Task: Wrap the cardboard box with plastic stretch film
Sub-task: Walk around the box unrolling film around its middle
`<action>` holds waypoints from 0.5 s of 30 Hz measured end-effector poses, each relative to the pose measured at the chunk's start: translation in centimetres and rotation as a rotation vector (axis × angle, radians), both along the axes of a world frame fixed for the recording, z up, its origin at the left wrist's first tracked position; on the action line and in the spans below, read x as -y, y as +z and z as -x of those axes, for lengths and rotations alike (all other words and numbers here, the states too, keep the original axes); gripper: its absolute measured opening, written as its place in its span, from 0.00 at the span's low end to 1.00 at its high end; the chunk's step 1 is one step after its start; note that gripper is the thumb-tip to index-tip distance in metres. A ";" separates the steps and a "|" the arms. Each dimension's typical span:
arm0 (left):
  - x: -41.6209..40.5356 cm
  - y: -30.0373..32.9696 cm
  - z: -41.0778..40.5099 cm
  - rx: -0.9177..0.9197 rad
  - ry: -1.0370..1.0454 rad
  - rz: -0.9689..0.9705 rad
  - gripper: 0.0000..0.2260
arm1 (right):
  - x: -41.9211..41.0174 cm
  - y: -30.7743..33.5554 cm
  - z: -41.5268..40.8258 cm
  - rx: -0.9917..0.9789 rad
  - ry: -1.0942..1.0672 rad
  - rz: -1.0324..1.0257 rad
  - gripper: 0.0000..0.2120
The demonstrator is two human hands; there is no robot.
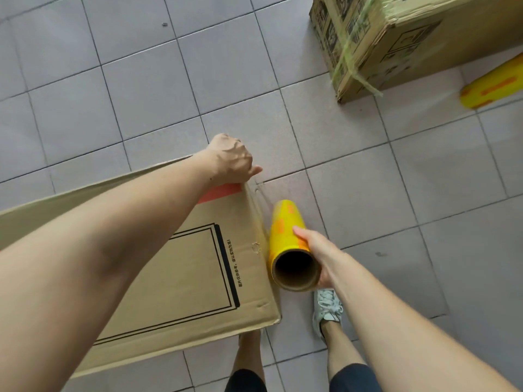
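Right hand (319,256) grips the upright film roll (290,244) just right of the cardboard box (184,267), whose far corner the left hand (230,159) pins.

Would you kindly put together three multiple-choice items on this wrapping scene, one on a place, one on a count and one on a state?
1. Where is the left hand?
A. On the far corner of the big cardboard box
B. On the floor tiles
C. Inside the roll's core

2. How many yellow rolls of stretch film show?
A. One
B. Two
C. Three

3. How is the second cardboard box at the top right?
A. Bare
B. Flattened
C. Banded with film

Answers:
1. A, since the hand sits at the box's far corner by the red patch.
2. B, since the right hand grips one stretch film roll beside the big box and a second roll lies on the floor at the right edge.
3. C, since a strip of film crosses its corner and side.
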State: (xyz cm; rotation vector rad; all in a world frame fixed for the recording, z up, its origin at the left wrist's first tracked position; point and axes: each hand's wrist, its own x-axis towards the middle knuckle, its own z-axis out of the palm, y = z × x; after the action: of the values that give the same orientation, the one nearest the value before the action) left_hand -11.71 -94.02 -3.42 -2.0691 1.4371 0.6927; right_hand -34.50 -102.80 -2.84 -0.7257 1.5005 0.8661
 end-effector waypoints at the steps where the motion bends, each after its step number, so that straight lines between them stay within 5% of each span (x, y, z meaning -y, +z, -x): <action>1: 0.1 0.1 -0.1 -0.001 0.002 0.002 0.29 | -0.2 1.2 1.2 -0.032 -0.060 -0.005 0.34; 3: 0.3 0.1 0.0 -0.003 0.004 -0.015 0.28 | -0.7 1.1 3.9 -0.105 -0.176 -0.075 0.26; 7: 0.7 0.1 0.1 0.001 -0.041 -0.144 0.29 | -1.4 0.9 5.5 -0.167 -0.311 -0.141 0.27; 12: 2.4 -0.1 2.8 -0.003 -0.294 -0.324 0.29 | -0.2 -0.9 1.5 0.016 0.232 0.122 0.18; 15: 3.5 -1.7 5.9 -0.141 -0.302 -0.361 0.25 | -0.1 -1.0 -1.4 0.046 0.590 0.272 0.27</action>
State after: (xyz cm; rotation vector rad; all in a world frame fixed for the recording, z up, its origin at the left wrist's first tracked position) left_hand -17.58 -97.51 -5.11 -1.5173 1.5285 0.9077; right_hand -33.11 -102.71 -3.80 -1.4247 1.3935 1.0764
